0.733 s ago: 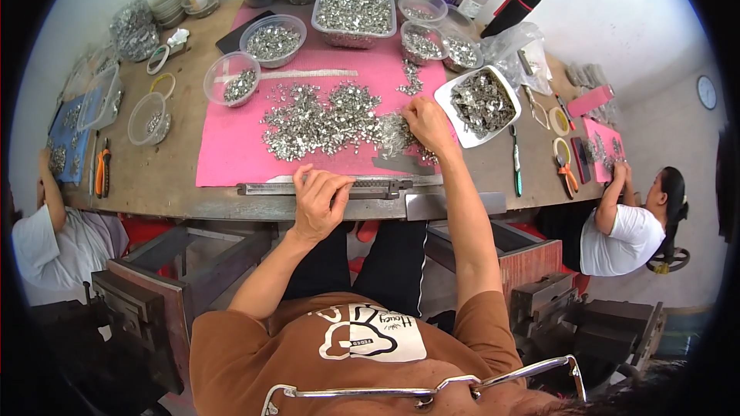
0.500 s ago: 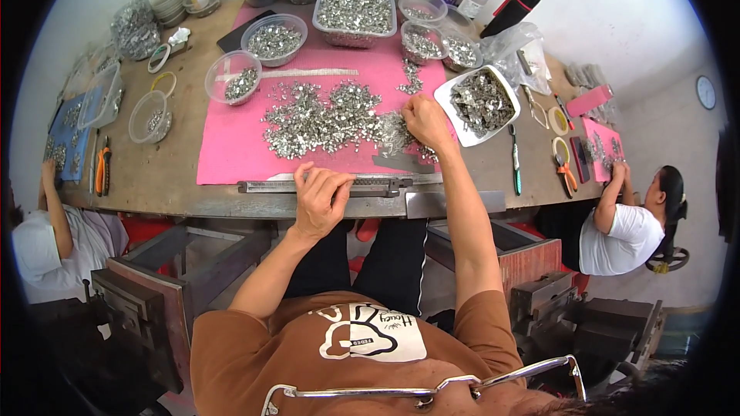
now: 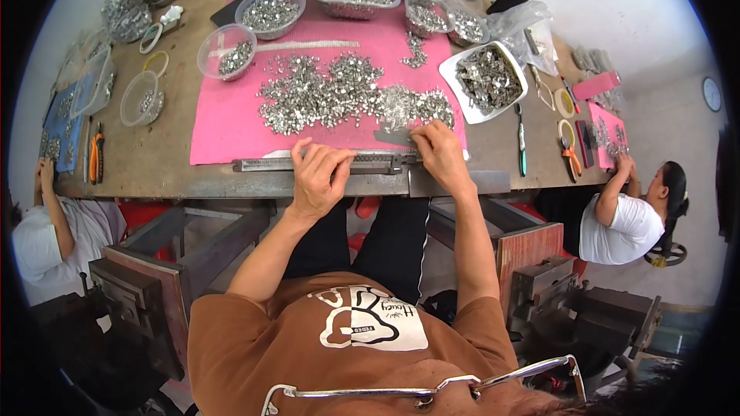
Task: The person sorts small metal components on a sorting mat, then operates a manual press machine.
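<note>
A long slotted metal bar (image 3: 370,162) lies along the table's front edge. My left hand (image 3: 317,173) rests over its middle, fingers bent and closed; what they hold, if anything, is hidden. At the bar's right end, my right hand (image 3: 443,156) is closed in a pinch beside a dark grey flat patch (image 3: 393,136); whatever is in its fingertips is too small to make out. Just beyond both hands, a wide heap of small silvery metal pieces (image 3: 316,96) spreads over the pink mat (image 3: 231,135). Thin pale slivers (image 3: 397,106) lie at the heap's right part.
Bowls of metal pieces stand behind the heap, including a rectangular tub (image 3: 356,8). A white square dish (image 3: 482,112) sits right. Farther right are a toothbrush-like tool (image 3: 521,139) and orange-handled pliers (image 3: 570,162); similar pliers (image 3: 96,158) lie left. Co-workers (image 3: 620,216) sit at both sides.
My right hand has come back from the right side of the heap to the bar's right end. The left hand stays on the bar. The view has tilted slightly, shifting the table upward.
</note>
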Tool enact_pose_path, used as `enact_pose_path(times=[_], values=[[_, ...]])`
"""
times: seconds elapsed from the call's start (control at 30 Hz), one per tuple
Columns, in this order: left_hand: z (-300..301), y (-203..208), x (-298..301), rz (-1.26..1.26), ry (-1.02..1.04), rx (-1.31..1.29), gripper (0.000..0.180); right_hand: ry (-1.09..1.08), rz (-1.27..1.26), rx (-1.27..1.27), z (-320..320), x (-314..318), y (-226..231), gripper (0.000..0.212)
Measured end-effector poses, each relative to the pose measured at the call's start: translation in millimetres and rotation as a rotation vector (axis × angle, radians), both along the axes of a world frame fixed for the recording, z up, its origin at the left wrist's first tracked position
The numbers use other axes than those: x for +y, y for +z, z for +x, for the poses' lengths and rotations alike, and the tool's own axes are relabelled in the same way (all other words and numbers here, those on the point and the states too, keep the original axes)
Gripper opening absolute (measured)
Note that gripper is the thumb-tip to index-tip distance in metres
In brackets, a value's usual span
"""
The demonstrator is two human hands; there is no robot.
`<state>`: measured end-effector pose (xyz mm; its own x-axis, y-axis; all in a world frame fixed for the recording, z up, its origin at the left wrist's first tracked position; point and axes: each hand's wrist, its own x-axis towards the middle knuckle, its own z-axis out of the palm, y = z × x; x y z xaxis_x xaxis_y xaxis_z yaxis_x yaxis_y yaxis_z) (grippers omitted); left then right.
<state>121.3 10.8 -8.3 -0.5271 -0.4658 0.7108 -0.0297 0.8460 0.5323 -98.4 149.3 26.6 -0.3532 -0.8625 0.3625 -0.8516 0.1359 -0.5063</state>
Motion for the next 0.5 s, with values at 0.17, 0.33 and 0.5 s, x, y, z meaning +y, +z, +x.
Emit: enact_pose_path(times=[0.17,0.33,0.5], values=[[-1.5,-1.2,0.5,0.019,-0.007,-0.007,0.018,-0.041,-0.078,-0.022,-1.8,3.8,-8.1,0.006],[-0.7,0.1,1.1,0.01,0.004,-0.006,0.018,0.004,-0.048,0.091,1.4,1.8,-4.2,0.007],[-1.6,-1.6,1.3,0.011,0.011,-0.004,0.017,0.045,-0.021,0.043,15.5,1.7,5.6,0.009]])
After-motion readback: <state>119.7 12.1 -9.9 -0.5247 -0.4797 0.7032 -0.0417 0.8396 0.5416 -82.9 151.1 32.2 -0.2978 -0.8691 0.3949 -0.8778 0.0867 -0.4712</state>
